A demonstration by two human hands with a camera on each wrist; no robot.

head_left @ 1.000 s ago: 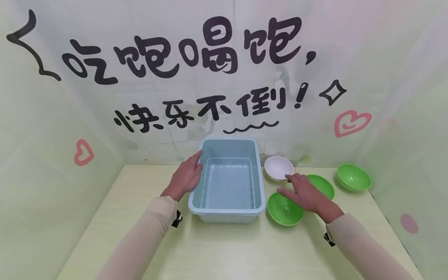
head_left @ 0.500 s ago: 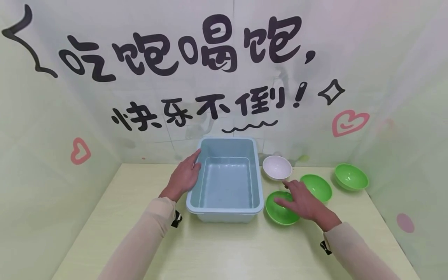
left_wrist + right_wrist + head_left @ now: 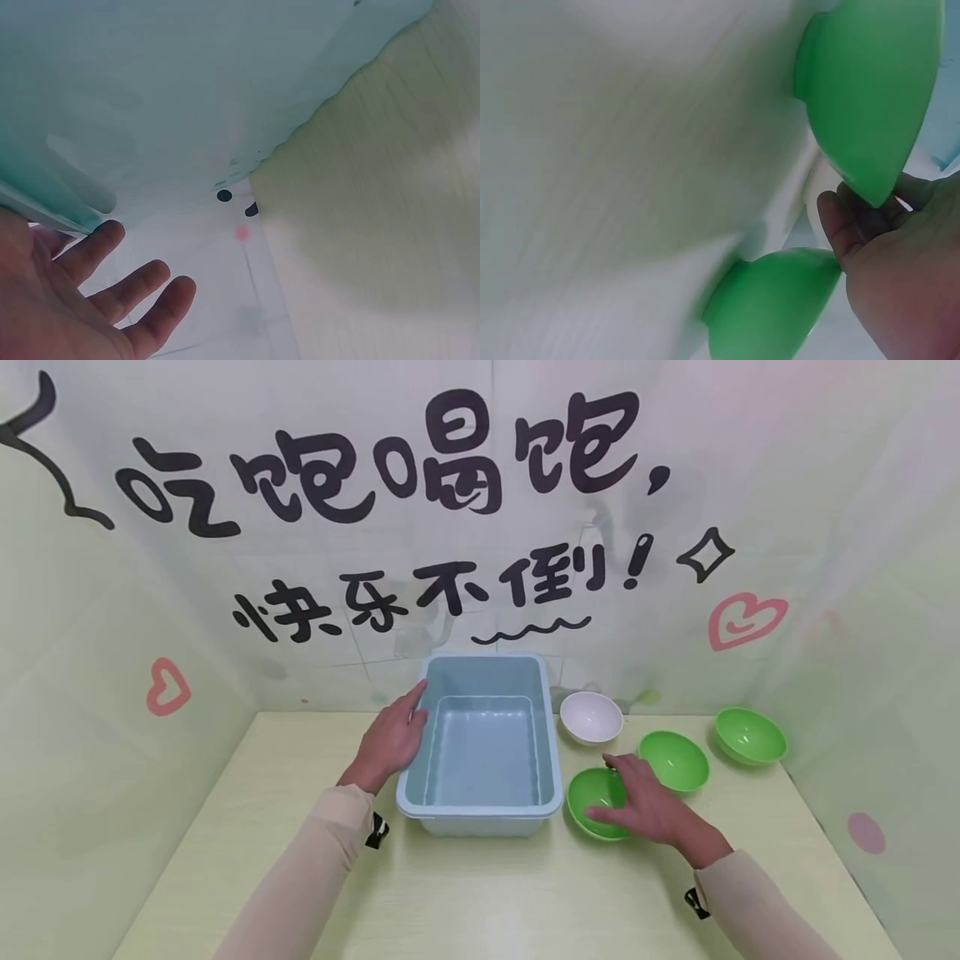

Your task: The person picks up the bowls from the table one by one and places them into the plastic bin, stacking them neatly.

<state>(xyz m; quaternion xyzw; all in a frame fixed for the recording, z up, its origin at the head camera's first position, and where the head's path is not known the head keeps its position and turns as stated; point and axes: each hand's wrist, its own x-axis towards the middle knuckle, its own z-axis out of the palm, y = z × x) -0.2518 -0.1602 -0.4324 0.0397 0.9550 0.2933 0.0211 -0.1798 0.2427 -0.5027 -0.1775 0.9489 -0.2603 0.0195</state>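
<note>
My left hand [image 3: 390,739] holds the left side of a light-blue plastic basin [image 3: 480,812], thumb at the inner edge and fingers outside. In the left wrist view the fingers [image 3: 154,281] spread beneath the rim, beside the basin's wall [image 3: 187,90]. On the other side, my right hand [image 3: 648,802] reaches over the nearest green bowl [image 3: 588,787], its thumb above the hollow and fingers at the far rim, thumb and fingers apart. Seen from the right wrist, that bowl [image 3: 870,90] overlaps the fingertips. The bowl sits on the table, right of the basin.
Behind the near bowl stands a white bowl [image 3: 592,718] close to the basin's right side. Two more green bowls, a middle one [image 3: 675,762] and a far-right one [image 3: 750,737], stand on the pale wooden table [image 3: 480,893]. A printed curtain [image 3: 330,560] closes off the back and sides.
My right hand has come lower and slightly nearer over the near green bowl, with fingers bending toward its rim. The left hand keeps its place on the basin. The head view has shifted slightly.
</note>
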